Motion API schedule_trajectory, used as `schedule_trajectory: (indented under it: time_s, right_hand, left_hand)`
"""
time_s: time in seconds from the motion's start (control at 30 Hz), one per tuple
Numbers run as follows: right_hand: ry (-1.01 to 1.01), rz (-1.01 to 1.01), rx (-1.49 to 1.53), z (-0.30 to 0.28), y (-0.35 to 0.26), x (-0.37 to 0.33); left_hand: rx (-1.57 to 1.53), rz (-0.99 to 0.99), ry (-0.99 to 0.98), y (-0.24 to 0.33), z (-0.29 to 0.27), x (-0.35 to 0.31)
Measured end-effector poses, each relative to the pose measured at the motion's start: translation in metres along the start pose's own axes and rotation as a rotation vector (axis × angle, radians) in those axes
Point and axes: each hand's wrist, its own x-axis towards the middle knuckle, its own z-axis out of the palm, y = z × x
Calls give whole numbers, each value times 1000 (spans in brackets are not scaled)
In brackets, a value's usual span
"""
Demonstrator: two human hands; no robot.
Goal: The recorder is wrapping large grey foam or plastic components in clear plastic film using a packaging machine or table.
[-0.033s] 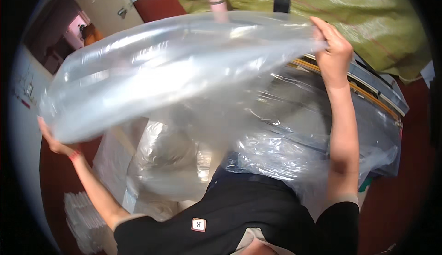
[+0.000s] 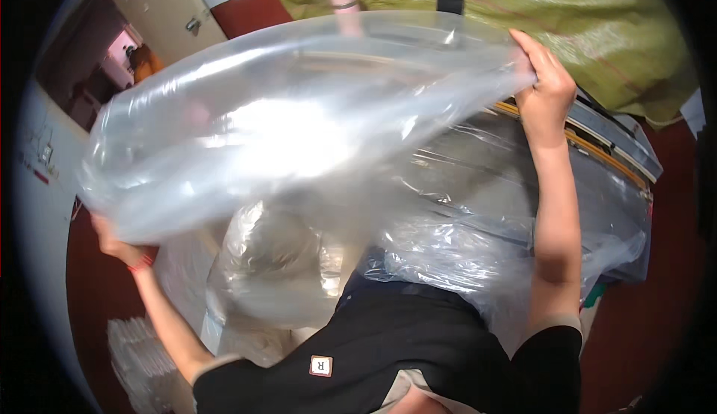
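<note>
A large clear plastic sheet (image 2: 194,152), possibly a big bag, is stretched in the air between my hands. It billows, and glare washes out its middle. At the lower left, my left hand (image 2: 116,241) grips one end, its fingers partly hidden by the film. My right hand (image 2: 549,89) is raised at the upper right, closed on the opposite end. Under my right forearm, more clear plastic film (image 2: 448,249) lies crumpled over a dark flat surface (image 2: 493,160). A bulky plastic-wrapped roll or bundle (image 2: 269,253) rests in front of me on the left.
A pink bottle (image 2: 343,3) and a small black object (image 2: 449,4) stand beyond the sheet. Olive-green woven sheeting (image 2: 597,33) covers the far side. Metal and yellow rails (image 2: 616,149) run at the right. Folded plastic (image 2: 146,358) is stacked at lower left, near a door (image 2: 160,3).
My left hand has come inward to the right and a little lower, bringing its end of the sheet along. The film bulges more between my hands. My right hand has barely shifted.
</note>
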Motion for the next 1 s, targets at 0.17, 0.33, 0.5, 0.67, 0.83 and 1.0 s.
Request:
schedule_trajectory:
  time_s: [0.17,0.33,0.5,0.67,0.83,1.0]
  right_hand:
    - [-424,4,61,-41,3,-64]
    - [-634,33,20,-97,5,-96]
    - [-774,192,18,-160,4,-119]
    - [-1024,396,171,-216,-15,-141]
    - [-1209,487,257,-246,-18,-178]
    - [-1281,733,287,-262,-1,-188]
  left_hand:
    - [347,210,-2374,-14,-16,-205]
    - [34,-21,-1808,78,47,-106]
    - [-841,283,-1022,265,141,-4]
    - [-840,484,-833,379,251,-34]
    - [-1211,626,-1257,465,291,-67]
    - [-1255,920,-1253,491,311,-88]
